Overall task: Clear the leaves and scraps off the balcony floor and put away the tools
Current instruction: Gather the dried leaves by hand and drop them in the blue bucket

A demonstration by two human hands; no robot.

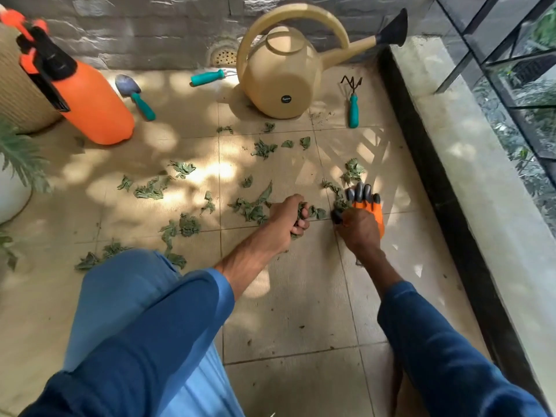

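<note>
Several crumpled green leaves (153,189) lie scattered over the beige floor tiles (288,296). My left hand (287,218) is curled round a bunch of leaves low over the floor. Just to its right, my right hand (358,228) grips an orange garden glove with black claw tips (365,197) that lies on the tiles among leaves. Further back lie a trowel with a teal handle (135,96), a second teal-handled tool (209,77) and a small hand rake (353,99).
A beige watering can (285,73) lies on its side by the grey wall. An orange pressure sprayer (78,85) stands at the left beside a ribbed pot (18,94). A plant in a white pot (13,188) is at the left edge. A dark curb and concrete ledge (469,176) bound the right.
</note>
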